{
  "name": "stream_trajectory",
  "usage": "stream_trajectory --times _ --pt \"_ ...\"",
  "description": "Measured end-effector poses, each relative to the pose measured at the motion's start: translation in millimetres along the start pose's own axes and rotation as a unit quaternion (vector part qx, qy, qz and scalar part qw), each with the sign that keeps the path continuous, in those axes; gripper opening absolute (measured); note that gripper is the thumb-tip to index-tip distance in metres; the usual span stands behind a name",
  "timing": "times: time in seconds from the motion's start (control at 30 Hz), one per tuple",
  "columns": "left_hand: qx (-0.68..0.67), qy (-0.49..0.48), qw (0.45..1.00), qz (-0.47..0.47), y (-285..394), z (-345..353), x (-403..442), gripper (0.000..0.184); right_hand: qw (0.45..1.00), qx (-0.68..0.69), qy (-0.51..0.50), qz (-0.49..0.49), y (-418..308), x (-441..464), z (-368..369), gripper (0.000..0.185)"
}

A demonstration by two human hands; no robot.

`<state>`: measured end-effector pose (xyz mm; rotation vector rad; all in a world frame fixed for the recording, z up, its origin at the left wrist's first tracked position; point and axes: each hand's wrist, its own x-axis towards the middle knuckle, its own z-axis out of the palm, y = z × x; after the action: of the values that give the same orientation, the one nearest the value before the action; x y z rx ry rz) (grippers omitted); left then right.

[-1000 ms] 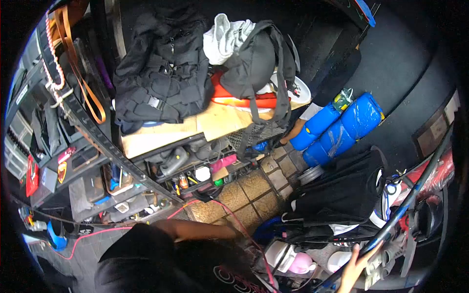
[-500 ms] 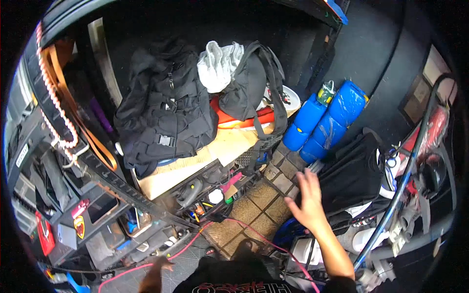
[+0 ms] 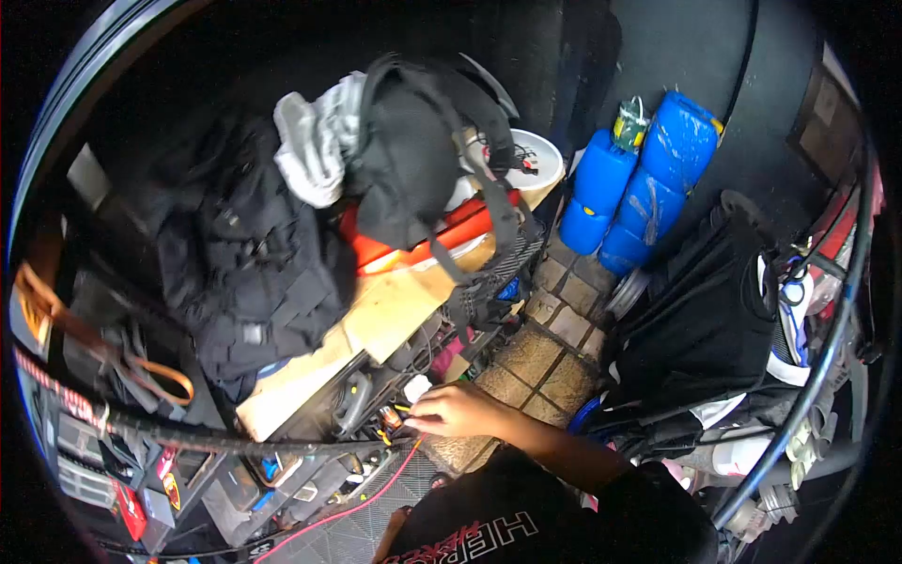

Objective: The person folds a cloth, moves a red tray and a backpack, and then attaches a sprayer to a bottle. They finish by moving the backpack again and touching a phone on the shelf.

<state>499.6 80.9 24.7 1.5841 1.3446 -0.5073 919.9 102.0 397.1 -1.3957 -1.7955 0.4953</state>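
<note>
My right hand [image 3: 456, 412] reaches across my body over the low shelf under the bench, fingers stretched forward and apart, with nothing visible in them. Just past its fingertips lie small orange and yellow items [image 3: 389, 419], too small to name; whether I touch them cannot be told. A round white object [image 3: 417, 387] sits beside the hand. A dark grey tool [image 3: 353, 402] lies further left on the shelf. My left hand [image 3: 398, 523] hangs low beside my black shirt, mostly hidden, its fingers not clear.
A black backpack [image 3: 258, 273] and a dark bag [image 3: 404, 160] lie on the wooden bench [image 3: 399, 320]. Blue containers [image 3: 648, 202] stand at the back. Black cloth [image 3: 705, 329] hangs at right near a curved hose [image 3: 808, 385]. A pink cable [image 3: 385, 493] runs along the floor.
My right hand has swung from the right, above the tiled floor, leftward to the shelf. My view has shifted with my head and body. The left hand is now closer to my shirt.
</note>
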Motion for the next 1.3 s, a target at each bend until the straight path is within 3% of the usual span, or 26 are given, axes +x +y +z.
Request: stream_trajectory --times 0.1,0.17,0.2,0.23,0.3,0.37,0.43,0.47,0.5,0.53,0.6,0.67,0.7,0.77,0.83,0.9,1.0,1.1,1.2,1.23,1.3 --pt "0.029 0.036 0.999 -0.013 52 11 11 0.031 0.995 -0.015 0.027 0.09 79 -28 -26 0.026" --pt "0.053 0.134 0.986 0.086 135 -1 -9 0.03 0.979 0.014 -0.006 0.203 97 -49 -65 0.027" --pt "0.074 0.196 0.966 0.151 190 -12 -29 0.03 0.976 0.075 0.05 0.196 123 -61 -67 0.026" --pt "0.091 0.264 0.903 0.325 248 -31 -43 0.022 0.968 0.132 0.106 0.188 149 -70 -69 0.025" --pt "0.118 0.336 0.806 0.472 347 -73 -56 0.021 0.948 0.07 0.137 0.278 180 -79 -105 0.02" --pt "0.135 0.417 0.719 0.539 433 -119 -86 0.024 0.923 0.144 0.273 0.231 225 -71 -136 0.023" --pt "0.128 0.515 0.615 0.583 513 -154 -114 0.022 0.891 0.069 0.407 0.19 256 -43 -176 0.029" --pt "0.123 0.508 0.613 0.593 546 -166 -128 0.024 0.873 0.016 0.416 0.254 255 -25 -203 0.04" --pt "0.118 0.5 0.61 0.603 573 -175 -137 0.025 0.871 -0.052 0.438 0.216 255 -10 -225 0.047" --pt "0.164 0.49 0.608 0.603 596 -180 -139 0.03 0.849 -0.186 0.481 0.116 252 9 -249 0.044" --pt "0.272 0.488 0.61 0.561 640 -183 -140 0.045 0.853 -0.209 0.477 0.042 258 38 -277 0.047" --pt "0.377 0.494 0.61 0.491 667 -185 -131 0.061 0.893 -0.205 0.397 0.053 277 55 -279 0.049" --pt "0.422 0.494 0.601 0.465 672 -191 -124 0.067 0.869 -0.291 0.399 0.031 296 63 -270 0.048" --pt "0.398 0.515 0.6 0.465 676 -204 -110 0.07 0.861 -0.322 0.392 0.023 292 60 -265 0.046" --pt "0.367 0.517 0.596 0.492 679 -229 -99 0.072 0.898 -0.216 0.381 -0.04 299 54 -271 0.043" --pt "0.372 0.512 0.628 0.453 683 -239 -96 0.074 0.914 -0.127 0.379 -0.068 305 46 -278 0.041" --pt "0.377 0.525 0.606 0.464 694 -254 -82 0.077 0.944 0.035 0.329 -0.019 302 33 -287 0.041" --pt "0.359 0.55 0.586 0.474 710 -254 -72 0.078 0.911 -0.006 0.411 -0.04 292 18 -273 0.041" --pt "0.24 0.546 0.644 0.479 711 -251 -76 0.076 0.87 0.012 0.485 0.083 275 -9 -231 0.037" --pt "0.189 0.549 0.651 0.49 713 -251 -79 0.075 0.863 0.005 0.5 0.075 276 -18 -212 0.03" --pt "0.114 0.561 0.656 0.492 717 -253 -95 0.073 0.892 0.16 0.386 0.173 258 -34 -177 0.011"
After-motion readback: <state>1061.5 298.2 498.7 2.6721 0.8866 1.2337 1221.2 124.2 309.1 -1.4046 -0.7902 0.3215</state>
